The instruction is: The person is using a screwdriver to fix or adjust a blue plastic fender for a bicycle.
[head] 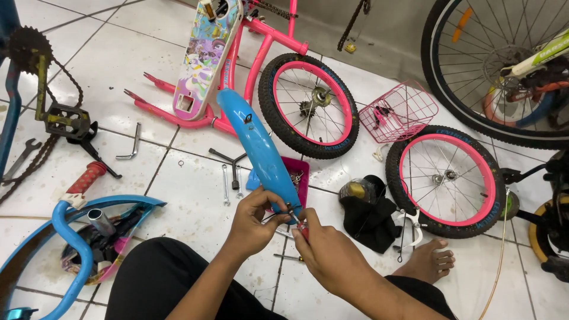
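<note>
A curved blue bicycle mudguard (258, 145) rises from my hands toward the pink frame. My left hand (253, 222) grips its lower end, fingers wrapped round the edge and a thin wire stay. My right hand (326, 252) holds a small red-handled screwdriver (302, 228) whose tip meets the mudguard's lower end. Behind the mudguard sits a small pink tray (301, 178) with several small metal parts.
A pink bicycle frame (261, 53) lies ahead with two pink-rimmed wheels (308, 106) (447, 181), a pink basket (398, 111), spanners (225, 185), a hex key (131, 145), black cloth (370, 216). Blue frame (71, 237) at left, large wheel (492, 71) at right, my bare foot (430, 261).
</note>
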